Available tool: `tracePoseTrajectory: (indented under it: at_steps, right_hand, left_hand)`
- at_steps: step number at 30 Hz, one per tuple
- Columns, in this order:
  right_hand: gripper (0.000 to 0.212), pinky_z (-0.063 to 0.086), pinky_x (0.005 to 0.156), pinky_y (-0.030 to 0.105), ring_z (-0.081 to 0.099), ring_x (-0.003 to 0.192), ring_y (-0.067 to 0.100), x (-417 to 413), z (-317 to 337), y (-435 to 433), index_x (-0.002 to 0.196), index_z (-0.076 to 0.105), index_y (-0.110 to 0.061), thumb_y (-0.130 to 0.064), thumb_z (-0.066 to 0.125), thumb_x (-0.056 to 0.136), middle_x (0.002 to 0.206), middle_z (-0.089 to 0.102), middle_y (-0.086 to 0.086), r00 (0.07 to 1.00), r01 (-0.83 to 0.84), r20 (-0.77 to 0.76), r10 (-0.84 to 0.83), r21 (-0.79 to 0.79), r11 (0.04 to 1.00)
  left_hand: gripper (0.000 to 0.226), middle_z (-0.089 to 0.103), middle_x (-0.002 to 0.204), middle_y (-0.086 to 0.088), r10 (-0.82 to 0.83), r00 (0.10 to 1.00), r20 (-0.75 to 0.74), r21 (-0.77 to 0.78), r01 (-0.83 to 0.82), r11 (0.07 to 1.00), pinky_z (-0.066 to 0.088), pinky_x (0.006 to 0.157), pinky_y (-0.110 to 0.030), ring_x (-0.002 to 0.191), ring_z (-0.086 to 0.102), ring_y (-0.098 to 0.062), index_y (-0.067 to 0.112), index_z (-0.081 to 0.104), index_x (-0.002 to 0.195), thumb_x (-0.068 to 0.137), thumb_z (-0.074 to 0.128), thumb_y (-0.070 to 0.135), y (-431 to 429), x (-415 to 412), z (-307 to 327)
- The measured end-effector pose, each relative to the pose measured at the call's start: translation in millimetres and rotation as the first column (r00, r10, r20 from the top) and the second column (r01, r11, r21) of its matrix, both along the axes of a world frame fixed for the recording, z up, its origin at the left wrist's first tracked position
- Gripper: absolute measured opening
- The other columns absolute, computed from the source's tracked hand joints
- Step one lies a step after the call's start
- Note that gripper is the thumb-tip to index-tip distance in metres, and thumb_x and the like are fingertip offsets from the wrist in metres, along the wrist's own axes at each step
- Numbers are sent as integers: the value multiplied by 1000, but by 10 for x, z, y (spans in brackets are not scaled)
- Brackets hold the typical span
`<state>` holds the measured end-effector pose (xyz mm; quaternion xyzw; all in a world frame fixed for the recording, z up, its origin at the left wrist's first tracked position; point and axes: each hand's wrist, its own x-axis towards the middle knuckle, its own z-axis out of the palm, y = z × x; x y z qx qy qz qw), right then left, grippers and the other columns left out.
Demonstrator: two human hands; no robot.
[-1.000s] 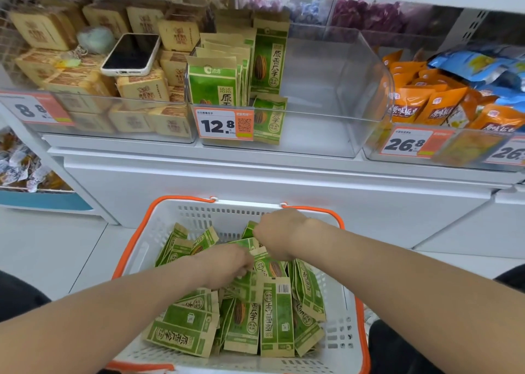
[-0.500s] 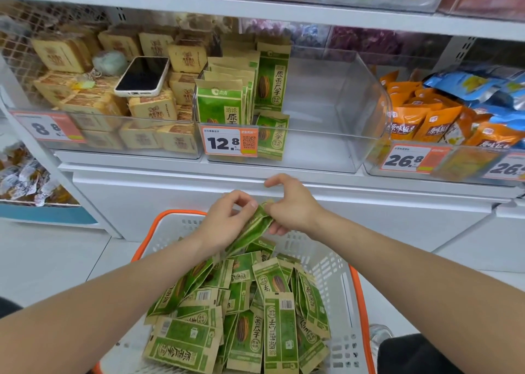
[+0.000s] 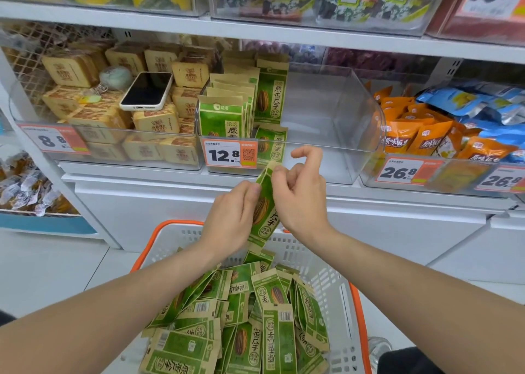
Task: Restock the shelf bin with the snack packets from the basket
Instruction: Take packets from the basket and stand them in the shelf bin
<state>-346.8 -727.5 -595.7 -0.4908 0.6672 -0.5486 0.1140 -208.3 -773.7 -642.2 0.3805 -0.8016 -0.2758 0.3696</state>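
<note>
A green and tan snack packet [image 3: 264, 211] hangs upright between both hands, above the basket and just below the bin's front edge. My left hand [image 3: 231, 217] grips its left side, and my right hand [image 3: 302, 191] pinches its top right edge. Several more green packets [image 3: 244, 322] lie heaped in the white basket with orange rim [image 3: 341, 294] below. The clear shelf bin [image 3: 341, 123], marked 12.8, holds several matching packets [image 3: 235, 109] standing at its left side; its right part is bare.
Left of the bin, tan boxed snacks fill a neighbouring bin, with a white phone [image 3: 146, 90] lying on them. Orange and blue bags [image 3: 443, 129] fill the bin on the right. A higher shelf [image 3: 255, 29] overhangs the bins. White cabinet fronts stand behind the basket.
Both hands have come up out of the basket with one green packet and raised it toward the bin's front. The view has tilted upward, showing the higher shelf.
</note>
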Motion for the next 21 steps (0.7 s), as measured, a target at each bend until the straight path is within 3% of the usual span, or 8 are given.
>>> tracePoseTrajectory:
  at_steps: [4,6,8,12,15,17,21]
  right_hand:
    - [40,51,73,51,59,81,22,142,14,27,120,35,-31,-20,59,90,94,57,-7,999,25,40,-23,-67,997]
    - [47,49,81,38,52,96,14,165,28,16,123,35,-30,-15,62,88,113,47,1,998,63,26,-61,-92,994]
    - [48,44,81,26,46,100,5,170,54,0,124,36,-28,-15,65,89,115,40,-2,996,88,24,-86,-105,991]
    - [29,49,66,33,62,76,13,181,80,-21,125,38,-29,-32,57,103,95,62,-9,988,-38,151,44,-38,999]
    - [28,42,60,20,62,69,5,156,202,-75,134,41,-24,-35,47,109,88,69,-9,995,-80,55,83,-52,995]
    - [33,46,68,19,65,80,4,75,381,-194,139,43,-21,-34,49,109,96,69,-11,999,-8,45,12,-79,997]
    - [50,44,97,39,57,115,26,-271,711,-548,147,40,-18,-42,53,105,111,64,4,977,172,121,-173,18,985]
  left_hand:
    - [43,57,69,10,141,988,-64,-67,-146,987,32,61,-40,63,51,-11,31,61,91,114,27,47,-120,-21,114]
    - [41,52,64,10,205,974,-100,-69,-213,975,26,60,-40,59,48,-10,32,53,81,115,31,40,-178,-33,166]
    - [39,46,63,11,260,954,-147,-67,-272,960,23,59,-40,59,46,-8,30,45,78,115,32,36,-202,-42,240]
    - [33,52,73,11,269,924,-273,-60,-295,953,33,58,-24,70,53,-3,17,53,91,115,34,28,-201,-89,430]
    - [30,51,74,9,252,929,-273,-112,-291,950,32,61,-38,71,52,-8,13,51,93,115,36,25,-264,-115,594]
    - [26,52,72,8,246,945,-216,-182,-287,941,33,61,-42,66,50,-9,18,50,92,114,39,26,-339,-105,695]
    - [4,57,98,1,223,974,-43,-483,-215,849,45,62,-43,84,53,-21,16,56,104,101,54,17,-448,-52,898]
